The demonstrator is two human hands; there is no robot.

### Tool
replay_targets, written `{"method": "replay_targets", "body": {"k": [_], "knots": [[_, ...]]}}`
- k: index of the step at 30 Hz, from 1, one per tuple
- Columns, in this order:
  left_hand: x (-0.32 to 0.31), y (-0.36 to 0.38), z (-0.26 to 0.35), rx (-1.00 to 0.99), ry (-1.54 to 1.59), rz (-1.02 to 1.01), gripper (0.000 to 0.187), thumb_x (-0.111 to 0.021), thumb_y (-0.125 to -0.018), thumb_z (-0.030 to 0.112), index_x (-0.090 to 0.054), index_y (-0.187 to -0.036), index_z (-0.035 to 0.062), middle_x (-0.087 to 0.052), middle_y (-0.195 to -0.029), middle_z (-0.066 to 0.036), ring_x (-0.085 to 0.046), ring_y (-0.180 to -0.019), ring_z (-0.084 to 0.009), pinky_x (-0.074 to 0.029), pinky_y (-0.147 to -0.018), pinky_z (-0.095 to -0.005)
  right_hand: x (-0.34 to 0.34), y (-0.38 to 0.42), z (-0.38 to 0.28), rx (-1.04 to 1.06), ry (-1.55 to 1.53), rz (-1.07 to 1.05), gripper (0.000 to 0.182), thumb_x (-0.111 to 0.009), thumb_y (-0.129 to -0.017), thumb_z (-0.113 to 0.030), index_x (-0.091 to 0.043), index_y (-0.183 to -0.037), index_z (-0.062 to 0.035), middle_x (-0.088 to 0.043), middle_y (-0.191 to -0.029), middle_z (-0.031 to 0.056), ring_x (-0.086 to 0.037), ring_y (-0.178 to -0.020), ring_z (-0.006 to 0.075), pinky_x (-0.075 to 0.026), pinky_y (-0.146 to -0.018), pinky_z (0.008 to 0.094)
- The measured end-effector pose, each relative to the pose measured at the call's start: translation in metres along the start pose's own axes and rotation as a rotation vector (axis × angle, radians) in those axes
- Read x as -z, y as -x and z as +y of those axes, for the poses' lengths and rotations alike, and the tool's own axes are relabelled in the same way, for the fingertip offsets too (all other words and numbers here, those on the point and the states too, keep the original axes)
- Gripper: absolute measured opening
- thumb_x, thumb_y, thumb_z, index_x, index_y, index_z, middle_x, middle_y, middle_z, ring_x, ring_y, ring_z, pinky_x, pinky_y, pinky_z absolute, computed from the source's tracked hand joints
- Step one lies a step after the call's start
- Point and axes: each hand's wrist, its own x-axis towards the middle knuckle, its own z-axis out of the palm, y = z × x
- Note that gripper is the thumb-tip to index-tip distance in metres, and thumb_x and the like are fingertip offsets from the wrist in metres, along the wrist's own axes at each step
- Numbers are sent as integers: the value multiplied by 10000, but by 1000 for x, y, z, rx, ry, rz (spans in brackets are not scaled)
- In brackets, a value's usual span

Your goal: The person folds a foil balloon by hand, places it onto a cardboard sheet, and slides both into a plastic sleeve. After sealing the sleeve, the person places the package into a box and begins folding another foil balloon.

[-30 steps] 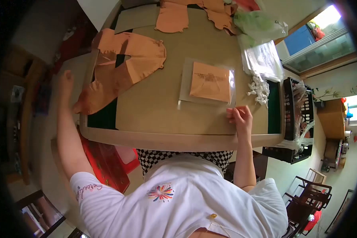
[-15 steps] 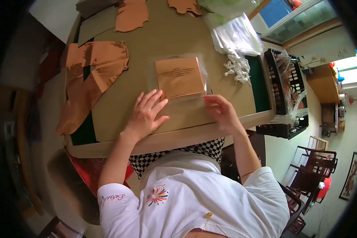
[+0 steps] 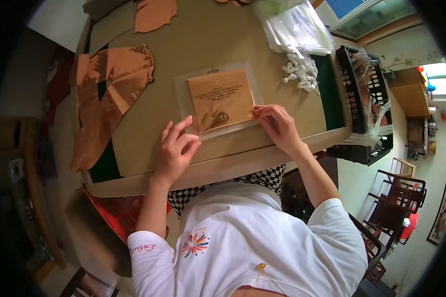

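A clear plastic bag [image 3: 182, 99] lies flat on the table with a folded copper-coloured foil balloon [image 3: 220, 94] inside, and dark printed text shows across it. My right hand [image 3: 280, 127] has thumb and fingers pinched together at the bag's lower right corner. Close to the lower left corner is my left hand [image 3: 174, 152], its fingers apart and nothing in them. Spread flat on the left side of the table is a larger crinkled copper foil balloon [image 3: 96, 109].
Further copper foil [image 3: 154, 15] lies at the back left. At the back right sit a stack of clear bags [image 3: 302, 32] and a pile of small white pieces [image 3: 301, 72]. A black crate [image 3: 354, 104] stands beyond the right table edge [image 3: 332, 137].
The bag has turned slightly and its printed text is now readable as lines. My right hand has closed on its lower right corner. My left hand has drawn back from it.
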Motion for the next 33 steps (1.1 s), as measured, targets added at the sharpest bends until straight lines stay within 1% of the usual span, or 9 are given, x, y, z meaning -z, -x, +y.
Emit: {"method": "replay_targets", "body": {"k": [3, 12, 18, 20, 26, 28, 30, 31, 33], "knots": [[-5, -7, 5, 159, 183, 88, 121, -757, -755, 86, -640, -786, 77, -601, -1208, -57, -582, -1094, -255, -448, -973, -402, -7, 0, 1, -52, 4, 67, 92, -671, -824, -28, -601, -880, -50, -684, -984, 71, -636, -962, 276, -467, -859, 359], [-13, -17, 12, 218, 50, 109, 124, -712, -747, 43, -592, -736, 71, -590, -1159, -55, -587, -1053, -253, -472, -902, -392, -15, -9, 3, 4, 97, 114, 129, -660, -798, 8, -566, -859, -55, -679, -943, 49, -584, -838, 259, -464, -775, 354], [-16, -18, 10, 242, 135, 130, 170, -687, -759, -5, -546, -829, 62, -567, -1182, -94, -579, -1068, -295, -499, -856, -402, -18, -11, 6, -15, 92, 140, 171, -605, -768, 81, -564, -865, -54, -636, -881, 67, -551, -803, 280, -459, -763, 368], [-18, -19, 11, 245, 130, 181, 195, -671, -779, -21, -519, -872, 57, -552, -1215, -117, -580, -1088, -285, -485, -904, -392, -17, -11, 8, -69, 103, 157, 194, -589, -753, 99, -568, -875, -51, -609, -892, 83, -539, -820, 294, -457, -765, 377], [-18, -17, 8, 152, -30, 241, 238, -643, -798, -34, -479, -941, 62, -525, -1254, -147, -555, -1130, -327, -492, -905, -398, -7, -7, 14, -53, 395, 227, 275, -573, -703, 115, -599, -923, -47, -560, -1034, 146, -527, -980, 343, -473, -810, 409], [-17, -18, 10, 159, -60, 221, 241, -630, -802, -35, -476, -958, 64, -523, -1258, -153, -548, -1137, -344, -494, -901, -406, -22, 0, 10, -165, 197, 269, 324, -575, -694, 106, -614, -978, -45, -562, -1091, 146, -523, -1048, 343, -476, -855, 416], [-19, -19, 9, 156, -43, 236, 255, -631, -787, -44, -480, -962, 63, -520, -1233, -164, -542, -1113, -341, -488, -891, -416, -45, 9, -6, -55, 129, 165, 354, -587, -708, 57, -621, -1048, -38, -548, -1199, 145, -497, -1151, 343, -453, -938, 426], [-21, -19, 8, 148, -32, 238, 262, -632, -780, -48, -481, -963, 63, -519, -1221, -169, -539, -1101, -340, -485, -886, -422, -60, 14, -20, 106, 163, 44, 367, -598, -727, 13, -621, -1091, -31, -533, -1278, 144, -474, -1221, 342, -428, -998, 434], [-23, -17, 7, 131, -26, 246, 254, -622, -785, -50, -480, -965, 60, -517, -1215, -172, -538, -1103, -345, -488, -877, -425, -77, 13, -59, 270, 239, -192, 378, -610, -830, -77, -585, -1204, -33, -503, -1363, 143, -441, -1305, 315, -360, -1080, 464]]}}
